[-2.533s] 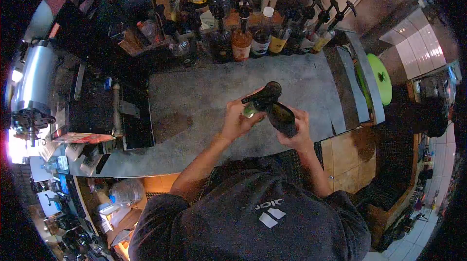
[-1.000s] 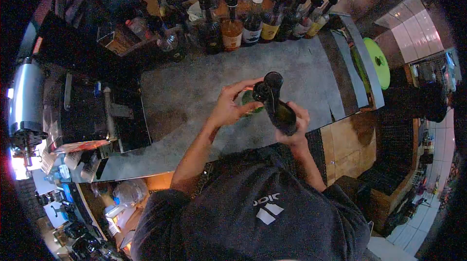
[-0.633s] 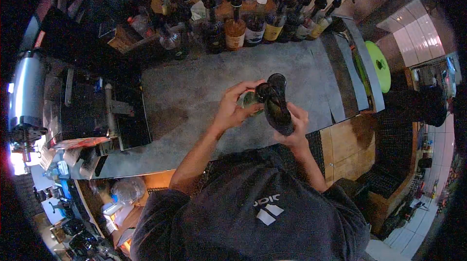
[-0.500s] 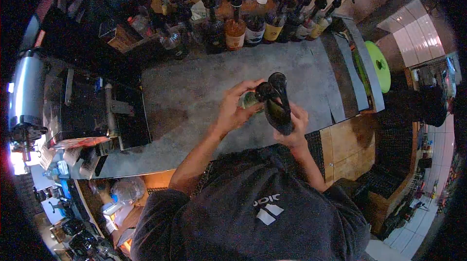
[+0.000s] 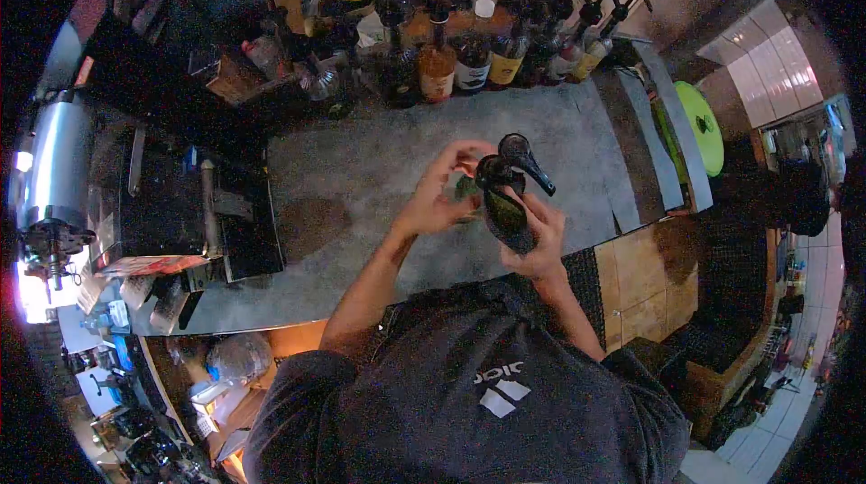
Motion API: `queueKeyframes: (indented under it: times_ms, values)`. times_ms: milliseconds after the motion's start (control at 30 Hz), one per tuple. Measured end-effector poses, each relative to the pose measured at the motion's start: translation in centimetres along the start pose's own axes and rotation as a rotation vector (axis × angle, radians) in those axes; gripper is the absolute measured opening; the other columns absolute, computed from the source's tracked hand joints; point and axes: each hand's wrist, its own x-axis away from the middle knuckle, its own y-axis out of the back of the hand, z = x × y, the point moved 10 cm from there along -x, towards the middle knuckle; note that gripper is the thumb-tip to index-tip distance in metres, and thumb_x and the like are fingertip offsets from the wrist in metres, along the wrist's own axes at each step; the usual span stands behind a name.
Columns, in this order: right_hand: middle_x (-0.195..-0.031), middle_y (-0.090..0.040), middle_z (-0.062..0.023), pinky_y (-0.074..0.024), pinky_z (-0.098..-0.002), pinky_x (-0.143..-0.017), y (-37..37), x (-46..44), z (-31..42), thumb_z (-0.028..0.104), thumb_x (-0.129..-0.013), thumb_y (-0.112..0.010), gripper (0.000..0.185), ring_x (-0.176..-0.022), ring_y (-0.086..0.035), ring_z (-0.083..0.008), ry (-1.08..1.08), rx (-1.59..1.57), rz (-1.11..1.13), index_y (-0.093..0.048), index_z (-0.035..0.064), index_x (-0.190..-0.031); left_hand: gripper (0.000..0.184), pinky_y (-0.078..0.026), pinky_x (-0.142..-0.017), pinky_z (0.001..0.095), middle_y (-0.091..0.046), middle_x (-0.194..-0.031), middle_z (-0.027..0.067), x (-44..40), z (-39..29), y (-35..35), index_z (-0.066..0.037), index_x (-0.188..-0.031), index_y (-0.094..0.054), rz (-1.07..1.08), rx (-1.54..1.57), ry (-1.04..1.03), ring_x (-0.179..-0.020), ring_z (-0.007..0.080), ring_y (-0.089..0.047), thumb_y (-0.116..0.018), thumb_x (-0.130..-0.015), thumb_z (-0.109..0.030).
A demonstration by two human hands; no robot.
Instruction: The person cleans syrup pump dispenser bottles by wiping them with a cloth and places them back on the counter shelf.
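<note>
My right hand [image 5: 541, 236] is closed around a dark bottle [image 5: 508, 222] that tilts, with a greenish sheen on its side. A black pump top [image 5: 517, 152] with a curved spout sits at its upper end, the spout pointing down to the right. Just left of the pump collar, the curled fingers and thumb of my left hand [image 5: 439, 191] are around a small greenish, glassy thing [image 5: 466, 186]. Its shape is mostly hidden, and the fingertips are slightly blurred. Both hands are above the grey counter [image 5: 361, 150].
Several syrup bottles with pumps [image 5: 437, 69] line the counter's far edge. A black machine [image 5: 162, 200] stands at the left, a metal cylinder [image 5: 59, 164] beyond it. A round green lid-like object [image 5: 699, 128] is at the right. Tiled floor [image 5: 645, 276] shows below the near edge.
The pump spout has swung to point down and right. My left-hand fingers have shifted slightly and look looser around the greenish thing. My right hand keeps its hold on the bottle.
</note>
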Motion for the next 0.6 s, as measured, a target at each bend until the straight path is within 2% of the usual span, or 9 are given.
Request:
queueKeyframes:
  times_ms: [67, 100, 167, 200, 300, 367, 400, 467, 600]
  values:
    - [-0.075, -0.051, -0.0107, -0.0432, -0.0392, -0.061, -0.1, 0.4, -0.2, 0.063, -0.062, -0.061, 0.081, -0.064, -0.054, -0.0306, 0.019, 0.016, -0.009, -0.057, 0.0090, -0.122, 0.060, -0.041, -0.087, 0.0318, -0.053, -0.126, 0.0102, -0.1, 0.5, -0.6, -0.006, -0.130, -0.047, 0.061, 0.176, 0.065, -0.102, 0.0190, -0.052, -0.066, -0.073, -0.006]
    - [-0.075, -0.051, -0.0107, -0.0432, -0.0392, -0.061, -0.1, 0.4, -0.3, 0.063, -0.062, -0.061, 0.081, -0.064, -0.054, -0.0306, 0.018, 0.017, -0.009, -0.057, 0.0090, -0.122, 0.060, -0.041, -0.087, 0.0318, -0.053, -0.126, 0.0102, 0.0, 0.9, -0.3, -0.006, -0.130, -0.047, 0.062, 0.177, 0.065, -0.102, 0.0190, -0.052, -0.066, -0.073, -0.006]
    - [-0.075, -0.051, -0.0112, -0.0434, -0.0396, -0.060, 0.2, 0.3, -0.1, 0.059, -0.061, -0.062, 0.079, -0.063, -0.055, -0.0314, 0.035, -0.023, -0.032, -0.057, 0.0087, -0.122, 0.060, -0.042, -0.085, 0.0317, -0.051, -0.131, 0.0093, 0.3, 1.1, -0.7, -0.008, -0.132, -0.047, 0.185, -0.022, 0.012, -0.103, 0.0212, -0.053, -0.066, -0.075, -0.010]
    - [-0.075, -0.051, -0.0112, -0.0434, -0.0396, -0.060, 0.2, 0.3, 0.0, 0.059, -0.061, -0.062, 0.079, -0.063, -0.055, -0.0314, 0.034, -0.024, -0.034, -0.057, 0.0087, -0.122, 0.060, -0.042, -0.085, 0.0317, -0.051, -0.131, 0.0093, 0.5, 1.4, -0.6, -0.008, -0.132, -0.047, 0.187, -0.022, 0.013, -0.103, 0.0212, -0.053, -0.066, -0.075, -0.010]
    - [-0.077, -0.053, -0.0122, -0.0439, -0.0397, -0.061, -0.3, 0.5, -0.6, 0.054, -0.058, -0.065, 0.078, -0.066, -0.056, -0.0322, -0.068, -0.029, 0.020, -0.057, 0.0091, -0.121, 0.053, -0.042, -0.084, 0.0321, -0.055, -0.127, 0.0071, 0.3, -0.2, -0.5, -0.008, -0.125, -0.053, 0.146, -0.054, 0.028, -0.103, 0.0229, -0.054, -0.068, -0.074, -0.011]
    - [-0.078, -0.054, -0.0124, -0.0443, -0.0395, -0.062, 0.0, 0.3, -0.1, 0.045, -0.055, -0.067, 0.076, -0.067, -0.056, -0.0321, -0.031, -0.007, -0.020, -0.057, 0.0096, -0.122, 0.061, -0.038, -0.092, 0.0344, -0.059, -0.105, 0.0085, 0.6, 0.3, -0.2, -0.005, -0.125, -0.051, 0.075, -0.166, 0.107, -0.094, 0.0208, -0.050, -0.069, -0.067, -0.008]
    - [-0.078, -0.054, -0.0124, -0.0443, -0.0395, -0.062, -0.2, 0.3, -0.1, 0.045, -0.055, -0.067, 0.076, -0.067, -0.056, -0.0321, -0.032, -0.009, -0.019, -0.057, 0.0096, -0.122, 0.061, -0.038, -0.092, 0.0344, -0.059, -0.105, 0.0085, 0.7, 0.4, -0.4, -0.005, -0.125, -0.051, 0.075, -0.167, 0.109, -0.094, 0.0208, -0.050, -0.069, -0.067, -0.008]
    - [-0.077, -0.053, -0.0117, -0.0442, -0.0394, -0.061, 0.0, 0.4, 0.2, 0.034, -0.051, -0.067, 0.075, -0.067, -0.055, -0.0314, -0.008, -0.003, -0.057, -0.058, 0.0098, -0.121, 0.050, -0.042, -0.087, 0.0337, -0.055, -0.126, 0.0093, 1.0, -0.4, -0.2, -0.006, -0.120, -0.052, -0.006, -0.132, -0.024, -0.106, 0.0254, -0.055, -0.068, -0.073, -0.011]
    - [-0.076, -0.052, -0.0113, -0.0441, -0.0393, -0.061, -0.3, 0.3, 0.1, 0.029, -0.050, -0.067, 0.073, -0.066, -0.055, -0.0311, -0.076, 0.030, 0.010, -0.058, 0.0096, -0.120, 0.047, -0.040, -0.092, 0.0344, -0.055, -0.126, 0.0130, 1.2, 0.3, 0.2, -0.005, -0.118, -0.050, -0.029, -0.022, -0.069, -0.110, 0.0257, -0.054, -0.065, -0.073, -0.009]
